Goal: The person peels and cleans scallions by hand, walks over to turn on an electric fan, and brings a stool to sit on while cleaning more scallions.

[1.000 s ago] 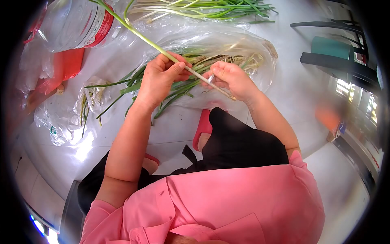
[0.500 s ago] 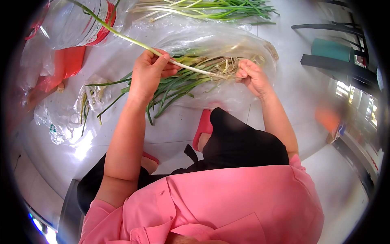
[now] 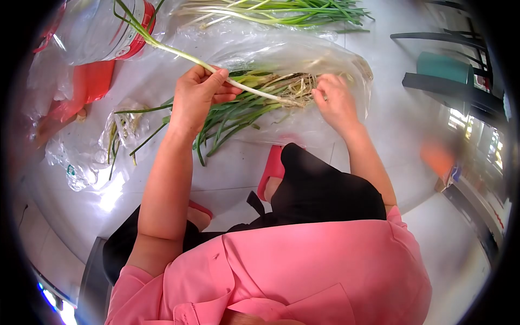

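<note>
My left hand [image 3: 197, 97] pinches a single scallion [image 3: 252, 90] by its pale stem. Its green leaves point up to the left, and its root end reaches toward my right hand [image 3: 336, 103]. That hand is closed, its fingers curled just right of the root end and slightly blurred; whether anything is in them I cannot make out. Beneath both hands lies a pile of scallions [image 3: 222, 124], green tops to the left and dry, stringy roots to the right, on a clear plastic bag [image 3: 303, 54].
More scallions [image 3: 281, 13], with white stems, lie at the top. A clear plastic jar [image 3: 92, 32] with a red band stands upper left beside a red bag [image 3: 95, 81]. Crumpled plastic [image 3: 78, 162] holds wilted scraps. A dark rack [image 3: 449, 84] is at the right.
My right hand has turned, its fingers moving slightly up and left near the roots. The scallion's leafy end has shifted right. My left hand keeps its hold.
</note>
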### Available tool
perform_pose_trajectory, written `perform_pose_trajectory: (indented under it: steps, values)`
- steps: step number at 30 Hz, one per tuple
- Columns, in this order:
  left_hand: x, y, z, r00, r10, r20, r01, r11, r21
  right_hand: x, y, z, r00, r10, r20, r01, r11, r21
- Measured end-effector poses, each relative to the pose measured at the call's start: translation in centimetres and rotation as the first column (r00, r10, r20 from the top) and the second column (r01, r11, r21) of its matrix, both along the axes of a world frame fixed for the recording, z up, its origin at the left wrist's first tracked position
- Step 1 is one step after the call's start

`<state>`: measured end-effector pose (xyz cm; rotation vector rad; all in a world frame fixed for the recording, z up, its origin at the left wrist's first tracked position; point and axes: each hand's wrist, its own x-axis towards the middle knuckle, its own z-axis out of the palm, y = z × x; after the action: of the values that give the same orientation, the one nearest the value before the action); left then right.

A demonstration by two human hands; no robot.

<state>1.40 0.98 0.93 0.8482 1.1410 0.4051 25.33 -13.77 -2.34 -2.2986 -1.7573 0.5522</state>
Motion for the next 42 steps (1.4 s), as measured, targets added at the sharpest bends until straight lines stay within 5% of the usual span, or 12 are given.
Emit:
perform_pose_trajectory:
  steps: [3,6,11,15,20,22,29,31,38,42]
  values:
    - [-0.1,0.1,0.2,1.0,-0.012,0.013,0.012,1.0,-0.016,-1.1,0.2,0.4,0.985,-0.002,-0.175,0.033,0.985,0.17]
    - [0.1,0.2,0.2,1.0,-0.023,0.021,0.024,0.999,-0.028,-2.4,1.3,2.4,0.922,-0.061,-0.382,0.116,0.986,0.123]
    - [0.3,0.1,0.6,1.0,0.004,0.031,-0.003,0.999,-0.032,-5.1,1.9,4.1,0.915,0.137,-0.38,-0.058,0.975,0.213]
    - [1.2,-0.9,1.0,0.999,0.045,0.027,-0.043,0.998,-0.042,-5.9,1.7,4.0,0.892,-0.018,-0.451,0.059,0.995,0.077]
    - [2.4,-3.8,0.5,0.986,-0.138,0.098,0.146,0.985,-0.088,-6.0,1.6,4.0,0.801,-0.072,-0.594,0.126,0.991,0.049]
    - [2.5,-4.0,0.3,0.985,-0.129,0.111,0.14,0.985,-0.097,-5.7,1.5,4.4,0.687,-0.196,-0.7,0.137,0.981,-0.14]
    - [2.7,-3.8,1.0,0.98,-0.189,0.055,0.192,0.98,-0.044,-5.5,1.5,4.4,0.568,-0.309,-0.763,0.16,0.951,-0.266]
    - [2.7,-3.8,1.1,0.981,-0.189,0.053,0.191,0.98,-0.046,-5.4,1.4,4.2,0.441,-0.403,-0.802,0.193,0.915,-0.354]
    - [2.7,-5.2,-0.3,0.962,-0.26,0.08,0.254,0.964,0.082,-4.5,0.7,1.0,0.485,-0.423,-0.765,0.226,0.906,-0.358]
    - [2.9,-5.7,-0.6,0.977,-0.194,0.088,0.182,0.975,0.128,-3.8,0.0,0.1,0.8,-0.413,-0.435,0.304,0.905,-0.298]
